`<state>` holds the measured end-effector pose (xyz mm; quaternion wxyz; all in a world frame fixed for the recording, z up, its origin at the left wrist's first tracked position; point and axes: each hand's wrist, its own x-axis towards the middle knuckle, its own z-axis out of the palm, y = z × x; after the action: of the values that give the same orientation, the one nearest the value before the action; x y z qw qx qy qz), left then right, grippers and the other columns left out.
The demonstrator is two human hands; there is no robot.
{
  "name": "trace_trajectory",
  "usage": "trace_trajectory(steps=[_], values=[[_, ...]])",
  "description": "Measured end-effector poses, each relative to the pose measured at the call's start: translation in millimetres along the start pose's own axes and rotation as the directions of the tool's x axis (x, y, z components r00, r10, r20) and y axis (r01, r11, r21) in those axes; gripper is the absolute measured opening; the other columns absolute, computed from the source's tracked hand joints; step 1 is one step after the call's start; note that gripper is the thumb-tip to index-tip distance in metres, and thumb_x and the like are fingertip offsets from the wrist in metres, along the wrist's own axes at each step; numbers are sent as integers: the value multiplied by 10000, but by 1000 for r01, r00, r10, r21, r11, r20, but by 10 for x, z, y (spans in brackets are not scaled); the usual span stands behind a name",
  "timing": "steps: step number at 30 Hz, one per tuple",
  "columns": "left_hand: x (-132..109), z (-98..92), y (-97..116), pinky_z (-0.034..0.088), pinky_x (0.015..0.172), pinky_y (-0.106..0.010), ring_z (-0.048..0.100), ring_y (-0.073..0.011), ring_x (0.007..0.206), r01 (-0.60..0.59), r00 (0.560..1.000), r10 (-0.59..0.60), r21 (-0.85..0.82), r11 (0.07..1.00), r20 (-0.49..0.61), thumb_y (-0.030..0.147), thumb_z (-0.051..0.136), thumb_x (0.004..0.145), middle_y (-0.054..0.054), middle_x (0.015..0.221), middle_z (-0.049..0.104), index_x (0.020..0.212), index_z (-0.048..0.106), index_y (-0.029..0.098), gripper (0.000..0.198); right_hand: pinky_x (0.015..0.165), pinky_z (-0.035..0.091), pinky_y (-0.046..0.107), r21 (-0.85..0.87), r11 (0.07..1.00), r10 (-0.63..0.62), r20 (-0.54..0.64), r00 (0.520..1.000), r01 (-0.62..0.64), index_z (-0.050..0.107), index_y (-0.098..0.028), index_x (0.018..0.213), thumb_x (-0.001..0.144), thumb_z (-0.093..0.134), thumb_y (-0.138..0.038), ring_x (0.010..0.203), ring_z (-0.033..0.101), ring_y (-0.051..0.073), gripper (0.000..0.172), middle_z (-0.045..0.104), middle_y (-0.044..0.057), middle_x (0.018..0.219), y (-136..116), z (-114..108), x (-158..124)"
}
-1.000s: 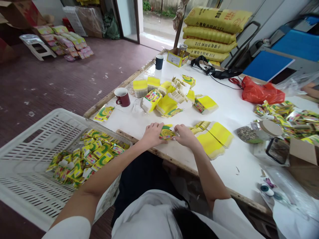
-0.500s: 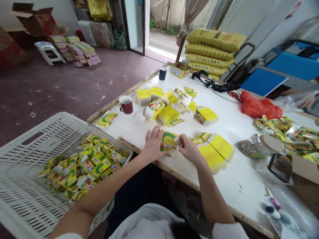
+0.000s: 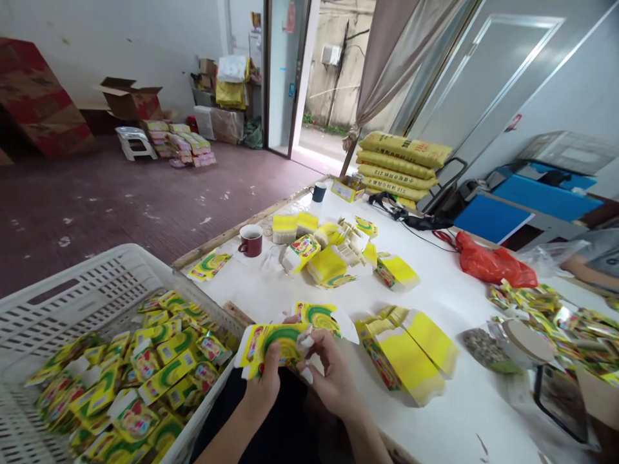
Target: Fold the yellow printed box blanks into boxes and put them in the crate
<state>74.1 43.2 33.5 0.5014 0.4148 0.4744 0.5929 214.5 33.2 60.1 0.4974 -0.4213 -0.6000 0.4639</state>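
My left hand (image 3: 265, 380) grips a flat yellow and green printed carton (image 3: 278, 345) just past the table's front edge, its thumb on the printed face. My right hand (image 3: 329, 370) pinches at the carton's right end, where a small whitish piece shows between fingers and thumb; I cannot make out what it is. Behind the hands, another printed carton (image 3: 322, 317) lies on the white table. To the right sit stacks of yellow cartons (image 3: 411, 361). On the left, a white plastic basket (image 3: 120, 270) holds many small filled cartons (image 3: 169, 354).
A red mug (image 3: 251, 243) and a dark mug (image 3: 318, 192) stand near the table's left edge. More carton bundles (image 3: 329, 261) lie mid-table. At the right are a red bag (image 3: 493, 261), a jar (image 3: 525, 341), a heap of packets and a person's arm (image 3: 590, 270).
The view has tilted up. My left hand has moved from lying over a carton on the table to gripping a carton off the table edge, and my right hand has followed it down and left.
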Motion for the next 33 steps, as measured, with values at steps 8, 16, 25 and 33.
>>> trace_trajectory(steps=[8,16,25,33], values=[[-46,0,71,582,882,-464,685,-341,975,208,977,-213,-320,924,19,698,742,665,-100,795,721,795,734,214,502,728,441,299,277,941,127,249,960,-196,527,-294,1015,742,796,-539,784,508,172,455,555,-1,923,57,132,-22],[46,-49,85,552,596,-293,564,-177,623,74,968,-127,-236,969,-216,711,816,552,3,672,573,741,639,225,550,695,411,264,159,970,177,49,983,-183,565,-270,952,694,798,-261,751,482,158,348,519,-35,818,275,460,-132],[63,-219,6,579,805,-378,710,-287,816,150,988,-152,-124,981,-10,596,770,724,-80,779,765,780,770,189,411,641,456,290,-143,989,-46,-94,995,32,673,-254,786,902,558,-216,686,585,185,168,640,-3,729,265,8,-76],[164,-608,478,430,1114,-514,579,-393,1282,69,913,-112,122,990,393,626,880,528,-126,1378,650,1334,626,268,917,778,508,348,-526,756,-309,237,921,389,740,-346,996,948,545,-106,836,573,212,313,706,6,838,-263,-316,-30]])
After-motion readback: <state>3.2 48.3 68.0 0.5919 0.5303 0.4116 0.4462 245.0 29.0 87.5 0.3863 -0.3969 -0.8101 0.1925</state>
